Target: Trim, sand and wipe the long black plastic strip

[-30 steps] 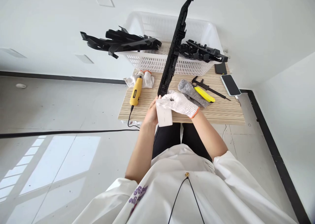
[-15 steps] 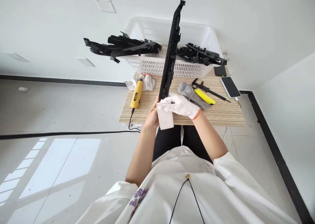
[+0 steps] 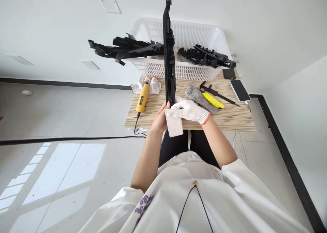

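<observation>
Sitting at the near edge of a small wood-striped counter (image 3: pixel 230 118), the person wears a white top and dark trousers, and both forearms reach forward over the lap. Their bare left hand (image 3: pixel 160 118) is curled around the lower end of a long black plastic part (image 3: pixel 169 55), thumb up against its side. Their right hand (image 3: pixel 190 110), in a white knit glove with an orange cuff, is closed over the same lower end from the right and also presses on a small white block (image 3: pixel 174 126) held just below the part. That part stands nearly upright, its top rising in front of the far wall.

On the counter left of the hands lies a yellow power tool (image 3: pixel 142 97), its black cord (image 3: pixel 63 137) dropping off the near edge and running left across the floor; a spare white glove (image 3: pixel 153 84) lies beside it. To the right sit a grey glove (image 3: pixel 198 96), a yellow-handled knife (image 3: pixel 212 100), a black caliper (image 3: pixel 217 91), and a phone (image 3: pixel 239 90) near the right edge.

Farther back, a white perforated basket (image 3: pixel 194 35) fills the far side of the counter, with more black parts (image 3: pixel 127 48) sticking out to the left and others (image 3: pixel 206 55) resting on its right rim.

Around it, the floor (image 3: pixel 63 103) is pale and glossy with window light reflected at near left, edged by a dark skirting strip below white walls.
</observation>
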A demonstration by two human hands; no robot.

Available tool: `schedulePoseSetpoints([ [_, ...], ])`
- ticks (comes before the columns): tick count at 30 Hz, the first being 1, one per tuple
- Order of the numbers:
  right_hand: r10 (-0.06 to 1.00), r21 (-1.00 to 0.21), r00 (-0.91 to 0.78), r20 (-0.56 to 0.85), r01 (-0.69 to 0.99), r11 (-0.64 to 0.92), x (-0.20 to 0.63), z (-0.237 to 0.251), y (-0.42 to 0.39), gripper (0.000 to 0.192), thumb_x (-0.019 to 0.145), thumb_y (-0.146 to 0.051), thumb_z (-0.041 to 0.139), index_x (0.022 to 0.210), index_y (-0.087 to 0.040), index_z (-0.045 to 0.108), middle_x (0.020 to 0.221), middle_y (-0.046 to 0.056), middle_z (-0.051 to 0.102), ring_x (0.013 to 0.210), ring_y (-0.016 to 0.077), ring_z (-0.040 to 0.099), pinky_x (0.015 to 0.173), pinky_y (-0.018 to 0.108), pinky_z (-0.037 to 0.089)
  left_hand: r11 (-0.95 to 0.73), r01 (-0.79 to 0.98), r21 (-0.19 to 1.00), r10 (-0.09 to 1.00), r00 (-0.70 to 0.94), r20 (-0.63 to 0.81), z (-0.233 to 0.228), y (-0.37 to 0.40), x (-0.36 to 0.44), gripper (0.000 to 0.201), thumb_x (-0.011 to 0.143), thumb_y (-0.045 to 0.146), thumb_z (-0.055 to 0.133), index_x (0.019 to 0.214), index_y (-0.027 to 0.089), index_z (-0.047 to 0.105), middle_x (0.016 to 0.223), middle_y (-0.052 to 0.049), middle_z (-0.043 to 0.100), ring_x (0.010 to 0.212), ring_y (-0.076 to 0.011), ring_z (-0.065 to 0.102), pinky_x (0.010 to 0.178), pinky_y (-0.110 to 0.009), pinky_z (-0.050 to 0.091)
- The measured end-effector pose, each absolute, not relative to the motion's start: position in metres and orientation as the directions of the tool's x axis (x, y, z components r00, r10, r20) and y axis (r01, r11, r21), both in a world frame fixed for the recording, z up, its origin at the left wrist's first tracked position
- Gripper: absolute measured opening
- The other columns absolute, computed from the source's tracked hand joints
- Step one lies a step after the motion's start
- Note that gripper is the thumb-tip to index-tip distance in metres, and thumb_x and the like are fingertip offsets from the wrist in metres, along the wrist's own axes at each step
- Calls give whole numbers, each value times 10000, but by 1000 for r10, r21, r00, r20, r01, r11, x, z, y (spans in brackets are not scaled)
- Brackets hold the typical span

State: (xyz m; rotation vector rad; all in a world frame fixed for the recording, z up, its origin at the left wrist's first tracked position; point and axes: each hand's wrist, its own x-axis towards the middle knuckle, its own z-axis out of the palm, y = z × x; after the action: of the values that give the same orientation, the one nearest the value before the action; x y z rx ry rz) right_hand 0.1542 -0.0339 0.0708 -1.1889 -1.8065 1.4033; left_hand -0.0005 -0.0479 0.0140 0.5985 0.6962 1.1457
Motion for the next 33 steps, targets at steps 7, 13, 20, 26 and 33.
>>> schedulePoseSetpoints([
  [7,884,-910,-464,-47,385,154,158,71,-38,418,753,-601,731,738,-183,739,939,24,650,784,155,599,706,274,465,292,-579,761,952,248,-176,15,-47,-1,357,802,369,784,1125,239,704,1041,-16,757,893,-176,717,710,-231,556],
  [13,888,-928,-458,-51,351,128,160,68,-38,406,757,-591,724,739,-186,732,886,21,675,796,162,605,740,285,475,300,-556,775,950,247,-190,15,-46,0,335,820,403,766,1084,210,695,1019,-31,757,925,-203,722,755,-263,566],
  [20,912,-915,-407,-58,388,115,162,69,-42,455,736,-641,724,761,-188,750,892,33,697,764,172,607,646,269,453,324,-548,771,944,240,-226,10,-47,-1,321,795,385,799,1051,216,705,918,-5,751,831,-179,716,736,-260,571],
  [26,902,-888,-423,-81,441,127,164,69,-44,446,782,-627,698,764,-186,757,839,23,702,752,167,614,680,276,432,315,-543,778,948,222,-229,10,-47,0,365,801,390,794,1121,235,712,948,-18,763,883,-198,725,785,-284,584],
  [33,885,-815,-458,-86,543,202,170,64,-48,365,753,-588,750,782,-225,777,1154,26,691,881,190,644,740,268,443,331,-534,778,941,250,-229,13,-49,0,381,797,399,799,1126,233,698,973,-38,762,953,-230,729,801,-307,593],
])
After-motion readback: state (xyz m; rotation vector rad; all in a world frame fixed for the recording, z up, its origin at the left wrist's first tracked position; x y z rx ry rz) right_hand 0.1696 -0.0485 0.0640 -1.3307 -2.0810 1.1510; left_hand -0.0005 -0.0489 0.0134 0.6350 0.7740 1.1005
